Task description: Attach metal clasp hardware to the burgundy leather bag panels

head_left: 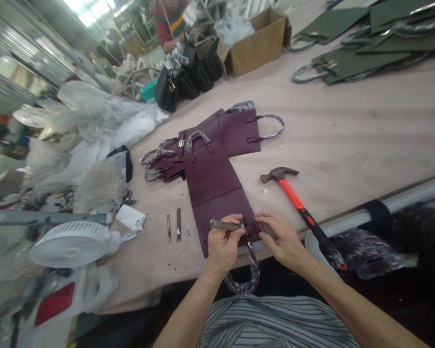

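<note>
A burgundy leather bag panel (213,193) lies flat on the pale table (333,145), and its plastic-wrapped handle (248,278) hangs over the near edge. My left hand (223,244) grips a steel punch (226,225), with its tip at the handle's base. My right hand (281,237) presses on the leather strap tab (255,231) beside that tip. Further back, more burgundy panels (163,164) lie stacked, their handles also wrapped. To the right of my hands rests a claw hammer (292,193) with an orange and black grip.
Two small steel tools (179,224) lie left of the panel. Olive bag panels (358,58) lie at the far right, and black bags (188,77) stand near a cardboard box (255,43). A co-worker (168,24) stands behind them. A white fan (70,244) and plastic sheeting (94,116) crowd the left.
</note>
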The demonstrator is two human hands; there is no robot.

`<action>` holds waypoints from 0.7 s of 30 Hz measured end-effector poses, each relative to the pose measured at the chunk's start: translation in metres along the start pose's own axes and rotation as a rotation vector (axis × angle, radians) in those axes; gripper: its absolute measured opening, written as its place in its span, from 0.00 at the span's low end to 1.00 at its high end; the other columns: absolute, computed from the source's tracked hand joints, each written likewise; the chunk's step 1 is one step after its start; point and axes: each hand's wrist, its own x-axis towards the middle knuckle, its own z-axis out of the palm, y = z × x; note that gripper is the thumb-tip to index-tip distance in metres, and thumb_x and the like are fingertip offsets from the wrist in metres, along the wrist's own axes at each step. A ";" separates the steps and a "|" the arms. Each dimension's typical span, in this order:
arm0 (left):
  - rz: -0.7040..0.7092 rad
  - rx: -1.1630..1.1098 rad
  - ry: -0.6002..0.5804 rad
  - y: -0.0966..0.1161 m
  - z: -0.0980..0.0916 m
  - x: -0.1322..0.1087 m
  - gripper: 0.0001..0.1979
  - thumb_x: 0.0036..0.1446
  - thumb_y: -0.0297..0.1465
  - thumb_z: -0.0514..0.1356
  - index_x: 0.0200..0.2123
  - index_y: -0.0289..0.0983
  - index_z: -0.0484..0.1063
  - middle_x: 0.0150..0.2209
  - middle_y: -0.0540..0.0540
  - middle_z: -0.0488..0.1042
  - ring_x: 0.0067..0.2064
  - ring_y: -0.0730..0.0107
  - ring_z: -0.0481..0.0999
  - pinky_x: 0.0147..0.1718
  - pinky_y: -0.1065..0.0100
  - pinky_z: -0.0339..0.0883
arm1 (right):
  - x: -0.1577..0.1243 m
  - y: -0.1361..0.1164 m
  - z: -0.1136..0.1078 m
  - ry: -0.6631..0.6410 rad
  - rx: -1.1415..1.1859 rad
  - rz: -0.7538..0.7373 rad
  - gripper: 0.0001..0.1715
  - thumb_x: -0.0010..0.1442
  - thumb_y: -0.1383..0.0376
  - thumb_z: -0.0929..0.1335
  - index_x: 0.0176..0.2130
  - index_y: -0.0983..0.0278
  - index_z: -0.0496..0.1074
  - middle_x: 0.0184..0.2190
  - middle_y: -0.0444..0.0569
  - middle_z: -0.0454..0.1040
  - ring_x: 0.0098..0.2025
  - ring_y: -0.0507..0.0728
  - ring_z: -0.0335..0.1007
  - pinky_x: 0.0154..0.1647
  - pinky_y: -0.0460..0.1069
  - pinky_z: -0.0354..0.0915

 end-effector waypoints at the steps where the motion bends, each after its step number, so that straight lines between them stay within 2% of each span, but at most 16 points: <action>1: 0.003 -0.001 0.002 0.000 0.000 0.000 0.03 0.58 0.27 0.64 0.36 0.37 0.75 0.44 0.42 0.82 0.47 0.60 0.82 0.49 0.57 0.77 | 0.000 0.000 0.000 0.003 -0.002 -0.005 0.18 0.63 0.65 0.66 0.52 0.60 0.73 0.52 0.56 0.74 0.56 0.64 0.71 0.58 0.63 0.69; 7: 0.034 0.067 0.014 0.000 0.004 -0.001 0.04 0.57 0.24 0.63 0.37 0.37 0.75 0.44 0.42 0.82 0.47 0.61 0.82 0.50 0.58 0.76 | 0.000 0.001 -0.001 0.001 0.030 -0.015 0.17 0.63 0.66 0.66 0.52 0.61 0.73 0.52 0.56 0.74 0.56 0.63 0.71 0.58 0.62 0.68; 13: 0.113 0.151 0.024 -0.002 0.008 -0.003 0.04 0.59 0.25 0.62 0.38 0.37 0.74 0.43 0.42 0.81 0.47 0.61 0.82 0.49 0.58 0.76 | -0.006 -0.005 -0.011 -0.061 0.084 0.008 0.21 0.61 0.67 0.67 0.54 0.60 0.72 0.55 0.56 0.74 0.59 0.64 0.70 0.61 0.61 0.68; 16: 0.172 0.188 0.026 -0.005 0.010 -0.005 0.03 0.60 0.26 0.61 0.38 0.37 0.73 0.43 0.41 0.80 0.47 0.60 0.81 0.50 0.57 0.76 | -0.017 -0.012 -0.016 0.015 0.058 0.031 0.16 0.62 0.67 0.66 0.51 0.60 0.73 0.51 0.54 0.77 0.55 0.62 0.73 0.58 0.58 0.70; 21: 0.247 0.233 0.032 -0.011 0.013 -0.008 0.04 0.61 0.26 0.60 0.40 0.37 0.72 0.43 0.40 0.80 0.47 0.59 0.81 0.50 0.56 0.75 | -0.031 -0.014 -0.038 0.243 -0.128 0.084 0.11 0.64 0.66 0.66 0.47 0.60 0.74 0.46 0.54 0.78 0.50 0.62 0.75 0.55 0.59 0.71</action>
